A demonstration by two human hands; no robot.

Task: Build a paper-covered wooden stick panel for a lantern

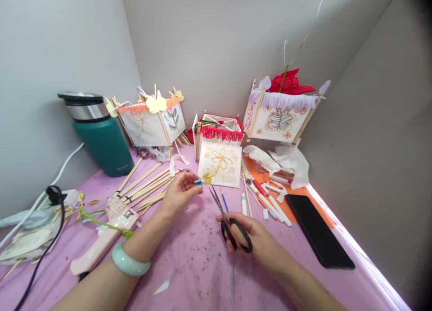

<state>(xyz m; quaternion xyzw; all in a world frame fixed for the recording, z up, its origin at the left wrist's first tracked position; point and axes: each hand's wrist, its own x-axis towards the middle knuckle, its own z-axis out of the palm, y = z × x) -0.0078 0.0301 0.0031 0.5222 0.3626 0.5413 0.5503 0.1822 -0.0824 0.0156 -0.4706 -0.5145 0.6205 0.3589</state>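
Note:
My right hand (248,234) grips a pair of scissors (221,205) by its black handles, with the metal blades pointing up and left. My left hand (184,190) pinches a small blue piece (198,182) between thumb and fingers; its kind is too small to make out. Just past these fingertips is a white square panel (232,167) with a yellow flower drawn on it, leaning against a small red-fringed lantern frame (219,133). Tiny coloured scraps (202,252) are scattered on the pink cloth below the hands.
Wooden sticks (148,185) and a pink glue gun (108,239) lie at left, near a green tumbler (103,142). Decorated paper lanterns (143,124) stand behind. Markers (273,203), white tissue (290,162) and a black phone (319,230) lie at right.

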